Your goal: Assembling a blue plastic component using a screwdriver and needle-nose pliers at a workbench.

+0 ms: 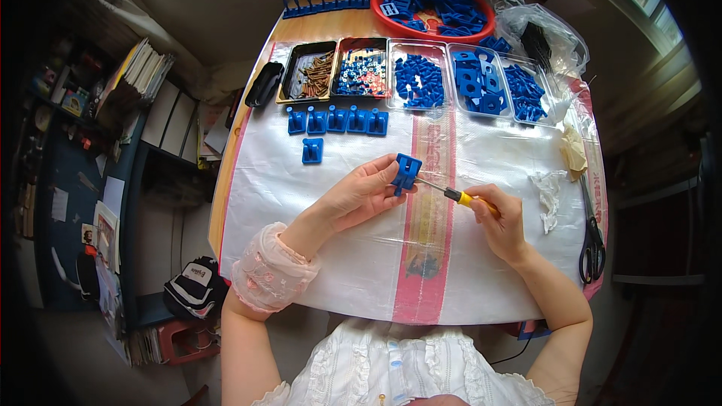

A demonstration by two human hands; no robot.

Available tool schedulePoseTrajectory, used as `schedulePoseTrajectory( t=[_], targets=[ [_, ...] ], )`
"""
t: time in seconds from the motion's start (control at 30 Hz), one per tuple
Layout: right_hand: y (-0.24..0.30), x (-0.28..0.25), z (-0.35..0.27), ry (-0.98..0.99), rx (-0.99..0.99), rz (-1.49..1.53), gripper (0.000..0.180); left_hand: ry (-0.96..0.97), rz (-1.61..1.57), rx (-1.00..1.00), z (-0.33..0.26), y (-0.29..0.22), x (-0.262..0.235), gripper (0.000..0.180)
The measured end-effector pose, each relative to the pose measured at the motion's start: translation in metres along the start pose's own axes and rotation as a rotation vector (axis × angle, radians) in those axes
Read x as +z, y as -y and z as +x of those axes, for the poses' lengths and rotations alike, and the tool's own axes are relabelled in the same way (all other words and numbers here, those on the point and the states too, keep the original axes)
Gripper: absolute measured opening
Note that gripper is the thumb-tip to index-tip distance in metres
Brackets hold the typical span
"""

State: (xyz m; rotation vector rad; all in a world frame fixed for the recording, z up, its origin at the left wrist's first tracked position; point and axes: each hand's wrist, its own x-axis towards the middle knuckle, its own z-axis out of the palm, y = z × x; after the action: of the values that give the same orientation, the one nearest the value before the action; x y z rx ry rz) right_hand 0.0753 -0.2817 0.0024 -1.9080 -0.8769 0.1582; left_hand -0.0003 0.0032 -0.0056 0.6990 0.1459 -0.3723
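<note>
Between its thumb and fingers, my left hand point(365, 194) grips a blue plastic bracket point(407, 169) above the middle of the table. My right hand point(500, 219) is closed round the yellow and black handle of a screwdriver point(466, 199). The screwdriver's metal shaft points left, and its tip meets the bracket's right side; the exact contact is hidden. Just left of the bracket, a single blue assembled piece point(312, 151) lies on the white sheet. Behind it stands a row of several similar blue pieces point(337, 121).
Behind the row are trays of screws point(316, 71), small nuts point(365, 71) and blue parts point(419, 79). A red basin point(380, 19) heaped with blue pieces stands at the back. Black scissors point(593, 252) and crumpled tissue point(547, 195) lie along the right edge.
</note>
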Motion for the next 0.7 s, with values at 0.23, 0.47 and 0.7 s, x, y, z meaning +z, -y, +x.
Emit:
schedulePoseTrajectory(
  t=[0.23, 0.47, 0.7],
  targets=[
    [0.005, 0.012, 0.002, -0.069, -0.184, 0.024, 0.032, -0.026, -0.041, -0.003, 0.0, -0.001, 0.0, 0.033],
    [0.007, 0.007, 0.008, -0.095, -0.185, -0.055, 0.02, -0.016, -0.024, -0.001, 0.0, 0.0, -0.002, 0.034],
    [-0.004, 0.003, 0.001, 0.03, 0.004, 0.006, 0.015, 0.002, 0.018, -0.023, 0.0, 0.0, 0.001, 0.035]
  ],
)
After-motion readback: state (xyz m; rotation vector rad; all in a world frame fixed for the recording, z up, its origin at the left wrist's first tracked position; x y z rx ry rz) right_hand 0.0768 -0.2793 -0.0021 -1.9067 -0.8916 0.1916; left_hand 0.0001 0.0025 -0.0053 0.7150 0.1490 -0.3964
